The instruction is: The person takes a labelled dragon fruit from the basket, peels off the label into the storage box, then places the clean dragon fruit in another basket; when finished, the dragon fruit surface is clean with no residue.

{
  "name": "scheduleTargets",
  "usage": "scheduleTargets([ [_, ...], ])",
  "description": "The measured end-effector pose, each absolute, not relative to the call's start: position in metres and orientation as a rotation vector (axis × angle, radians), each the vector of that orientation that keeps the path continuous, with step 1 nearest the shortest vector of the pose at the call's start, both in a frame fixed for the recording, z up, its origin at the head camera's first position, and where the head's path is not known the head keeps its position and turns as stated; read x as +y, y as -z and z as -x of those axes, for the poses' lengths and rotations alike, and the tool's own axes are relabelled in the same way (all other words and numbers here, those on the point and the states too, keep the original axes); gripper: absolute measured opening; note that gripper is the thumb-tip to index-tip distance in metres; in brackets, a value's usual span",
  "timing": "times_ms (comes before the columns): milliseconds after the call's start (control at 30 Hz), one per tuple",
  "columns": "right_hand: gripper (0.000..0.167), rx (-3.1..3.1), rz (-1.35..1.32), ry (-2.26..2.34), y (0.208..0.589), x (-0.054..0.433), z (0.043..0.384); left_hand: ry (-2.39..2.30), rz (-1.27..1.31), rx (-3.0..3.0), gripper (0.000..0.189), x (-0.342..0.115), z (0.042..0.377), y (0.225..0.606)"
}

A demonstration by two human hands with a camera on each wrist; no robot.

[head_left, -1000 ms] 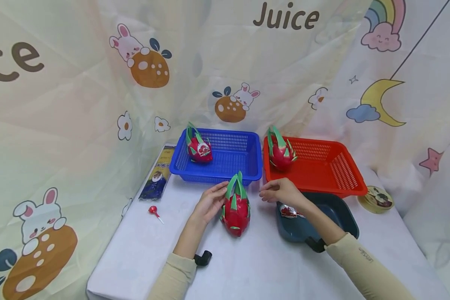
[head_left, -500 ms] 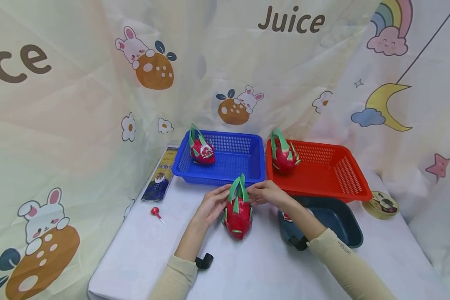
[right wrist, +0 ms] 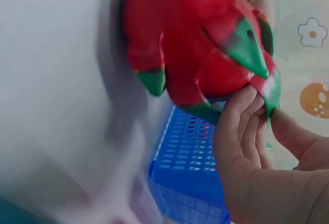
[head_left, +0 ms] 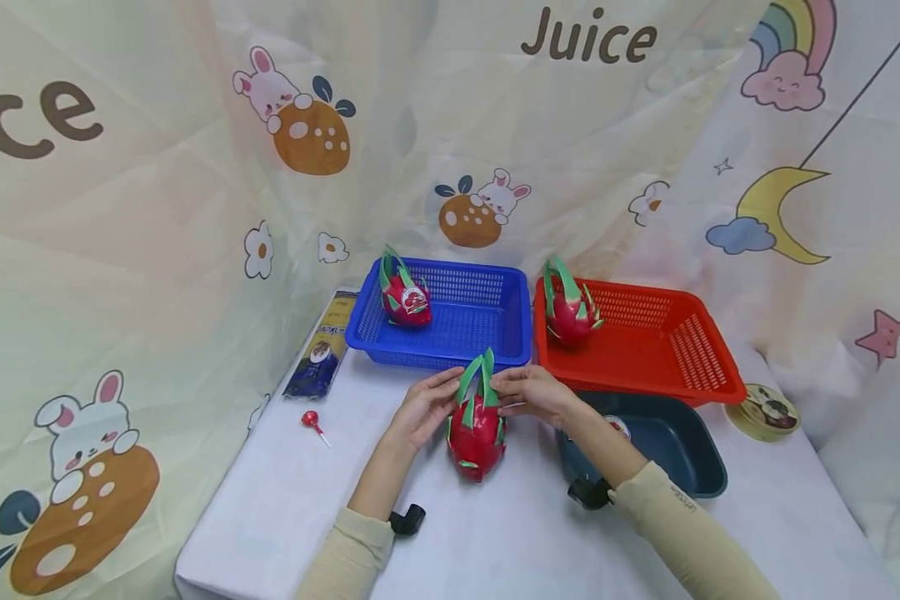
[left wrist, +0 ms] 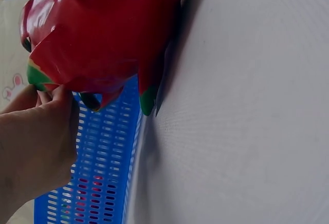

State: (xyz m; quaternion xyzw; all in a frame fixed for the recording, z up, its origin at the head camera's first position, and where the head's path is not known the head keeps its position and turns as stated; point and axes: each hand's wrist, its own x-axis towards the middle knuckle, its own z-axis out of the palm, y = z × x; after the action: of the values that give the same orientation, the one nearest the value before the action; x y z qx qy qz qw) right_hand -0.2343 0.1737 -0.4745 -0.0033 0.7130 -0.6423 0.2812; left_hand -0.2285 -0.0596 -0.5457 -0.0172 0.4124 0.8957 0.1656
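Observation:
A red toy dragon fruit (head_left: 476,443) with green-tipped scales rests on the white cloth, its long leaves towards the blue basket (head_left: 450,354). My left hand (head_left: 422,412) pinches the leafy end from the left. In the left wrist view its fingers meet a green scale and partly hide behind the fruit. From the other side my right hand (head_left: 536,395) pinches a green leaf between thumb and fingers, plain in the right wrist view. A second dragon fruit (head_left: 407,302) sits inside the blue basket, and a third (head_left: 572,320) inside the red basket (head_left: 663,379).
Under my right forearm stands a dark teal basin (head_left: 678,437) with a labelled item partly hidden in it. A round tin (head_left: 765,412) is at the right. On the left lie a blue-and-gold packet (head_left: 321,350) and a red lollipop (head_left: 311,418).
My right hand has moved left from above the basin to the leaves of the middle dragon fruit and taken hold there. The left hand stays at the fruit; the head view has shifted slightly.

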Motion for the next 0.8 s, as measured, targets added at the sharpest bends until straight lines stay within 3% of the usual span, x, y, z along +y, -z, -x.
scheduleTargets([
  [333,0.039,1.976,-0.001,1.737,0.461,0.173,0.233,-2.573,0.033,1.105,0.038,-0.057,0.234,0.541],
  [800,0.04,2.027,0.052,1.829,0.416,0.21,0.219,-2.489,-0.143,1.095,0.039,-0.055,0.234,0.529],
])
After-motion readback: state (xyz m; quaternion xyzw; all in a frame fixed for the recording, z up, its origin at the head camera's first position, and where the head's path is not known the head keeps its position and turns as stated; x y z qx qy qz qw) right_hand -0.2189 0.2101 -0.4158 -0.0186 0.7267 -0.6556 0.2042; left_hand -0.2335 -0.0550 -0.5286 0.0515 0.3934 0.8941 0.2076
